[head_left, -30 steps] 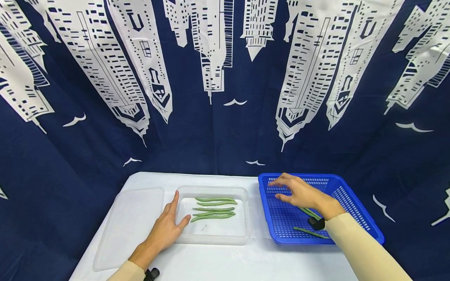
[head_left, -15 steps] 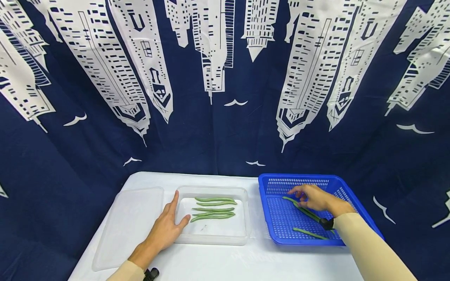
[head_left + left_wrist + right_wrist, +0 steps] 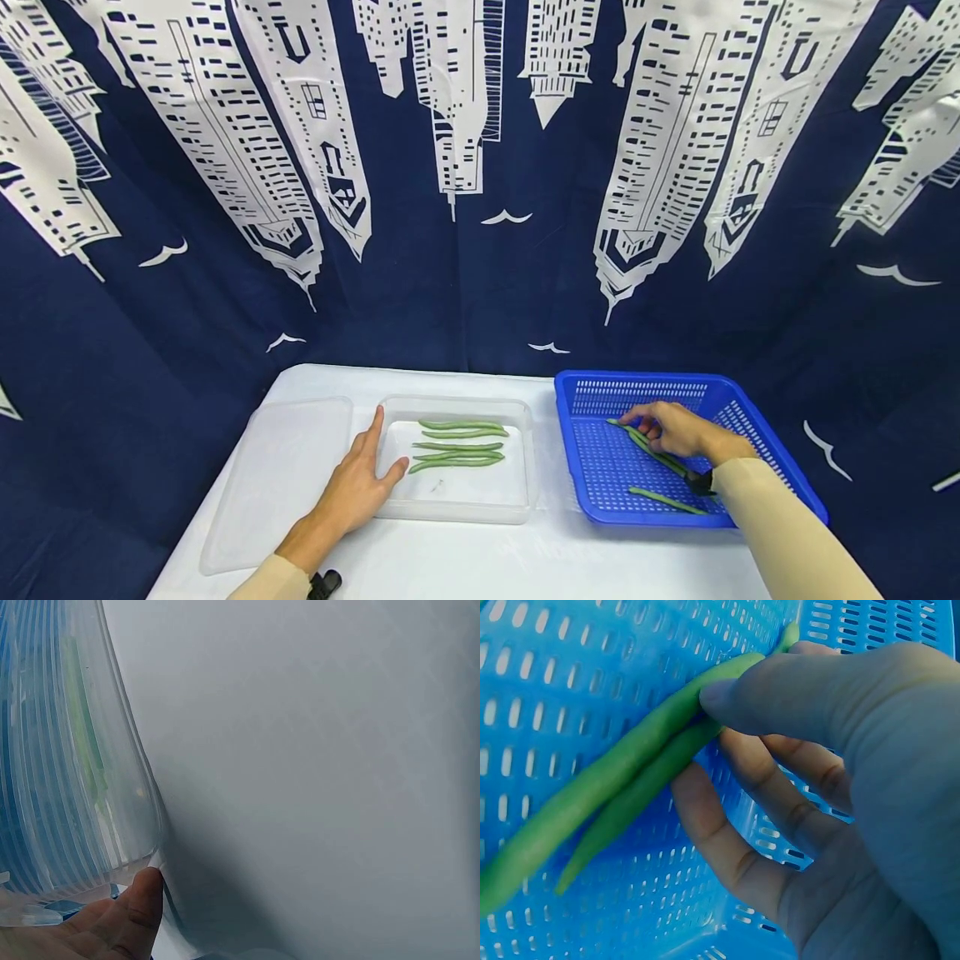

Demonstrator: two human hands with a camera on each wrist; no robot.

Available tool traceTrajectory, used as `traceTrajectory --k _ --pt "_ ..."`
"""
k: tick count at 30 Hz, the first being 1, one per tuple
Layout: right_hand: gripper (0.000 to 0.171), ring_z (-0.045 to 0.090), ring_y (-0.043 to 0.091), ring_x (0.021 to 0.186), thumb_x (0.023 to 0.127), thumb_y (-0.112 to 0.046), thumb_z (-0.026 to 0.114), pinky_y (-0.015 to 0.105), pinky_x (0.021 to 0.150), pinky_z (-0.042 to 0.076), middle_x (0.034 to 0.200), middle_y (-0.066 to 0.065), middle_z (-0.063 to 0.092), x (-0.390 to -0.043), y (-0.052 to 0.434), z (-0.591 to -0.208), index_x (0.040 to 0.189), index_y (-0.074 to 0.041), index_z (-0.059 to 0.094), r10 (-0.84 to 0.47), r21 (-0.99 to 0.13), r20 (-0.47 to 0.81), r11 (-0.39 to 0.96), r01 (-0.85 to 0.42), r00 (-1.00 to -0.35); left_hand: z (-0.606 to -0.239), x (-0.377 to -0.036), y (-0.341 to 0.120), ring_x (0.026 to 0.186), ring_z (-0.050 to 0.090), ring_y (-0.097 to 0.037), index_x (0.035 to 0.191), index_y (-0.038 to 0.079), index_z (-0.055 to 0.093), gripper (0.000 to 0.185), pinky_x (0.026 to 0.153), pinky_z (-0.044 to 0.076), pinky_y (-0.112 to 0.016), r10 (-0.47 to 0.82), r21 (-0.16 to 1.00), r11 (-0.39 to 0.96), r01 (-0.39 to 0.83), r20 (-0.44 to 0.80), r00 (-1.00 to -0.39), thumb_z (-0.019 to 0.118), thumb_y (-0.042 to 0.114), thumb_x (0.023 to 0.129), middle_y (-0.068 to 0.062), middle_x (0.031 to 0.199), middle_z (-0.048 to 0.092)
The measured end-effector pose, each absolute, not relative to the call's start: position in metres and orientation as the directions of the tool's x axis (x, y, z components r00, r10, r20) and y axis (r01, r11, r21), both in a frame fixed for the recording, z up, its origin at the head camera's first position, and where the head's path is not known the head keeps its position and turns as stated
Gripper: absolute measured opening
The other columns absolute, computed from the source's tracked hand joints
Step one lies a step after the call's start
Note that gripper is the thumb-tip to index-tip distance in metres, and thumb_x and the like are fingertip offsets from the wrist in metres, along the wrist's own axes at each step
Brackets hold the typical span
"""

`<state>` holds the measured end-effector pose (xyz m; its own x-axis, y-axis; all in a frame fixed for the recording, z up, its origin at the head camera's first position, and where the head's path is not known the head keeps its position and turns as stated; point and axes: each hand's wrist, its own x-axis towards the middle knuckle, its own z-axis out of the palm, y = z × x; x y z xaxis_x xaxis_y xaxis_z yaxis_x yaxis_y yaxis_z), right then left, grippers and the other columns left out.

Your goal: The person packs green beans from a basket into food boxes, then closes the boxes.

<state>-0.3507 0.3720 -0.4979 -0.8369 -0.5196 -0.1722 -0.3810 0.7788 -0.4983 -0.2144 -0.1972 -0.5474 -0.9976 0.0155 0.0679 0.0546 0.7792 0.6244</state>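
In the head view my right hand [image 3: 678, 432] reaches into the blue perforated basket [image 3: 583, 479]. The right wrist view has its thumb and fingers pinching green beans [image 3: 626, 769], two of them lying side by side under the thumb. Another green bean [image 3: 666, 500] lies apart near the basket's front. My left hand [image 3: 354, 490], thumb and index finger spread, rests at the left side of a clear plastic container [image 3: 450, 512]. Several green beans [image 3: 459, 446] lie crosswise in it, in two groups. In the left wrist view a fingertip [image 3: 146, 892] touches the container's corner.
A translucent flat lid [image 3: 277, 483] lies on the white table [image 3: 555, 554], left of the container. Behind the table hangs a dark blue cloth [image 3: 405, 317] with white buildings printed on it. The basket stands at the table's right.
My right hand has moved right and down into the basket, and its fingers have come together on the green beans. The left hand stays at the container.
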Motion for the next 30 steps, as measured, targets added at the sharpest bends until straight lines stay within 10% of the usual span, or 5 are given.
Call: traceTrajectory --k 17,30 --pt "0.062 0.067 0.021 0.092 0.089 0.023 0.071 0.023 0.075 0.053 0.107 0.007 0.073 -0.345 0.368 -0.487 0.141 -0.008 0.082 -0.529 -0.507 -0.136 0.763 -0.4 -0.837 -0.547 -0.214 -0.197 0.16 0.056 -0.058 0.19 0.015 0.009 0.101 0.13 0.047 -0.075 0.017 0.623 0.78 0.061 0.076 -0.997 0.071 0.045 0.115 -0.033 0.177 0.047" --pt "0.058 0.073 0.021 0.109 0.1 0.011 0.076 0.056 0.102 0.069 0.121 0.005 0.078 -0.334 0.336 -0.454 0.147 -0.022 0.08 -0.526 -0.421 -0.042 0.781 -0.462 -0.85 -0.546 -0.214 -0.196 0.157 0.058 -0.059 0.189 0.014 0.01 0.101 0.128 0.048 -0.076 0.019 0.618 0.784 0.063 0.077 -0.997 0.07 0.046 0.115 -0.034 0.176 0.048"
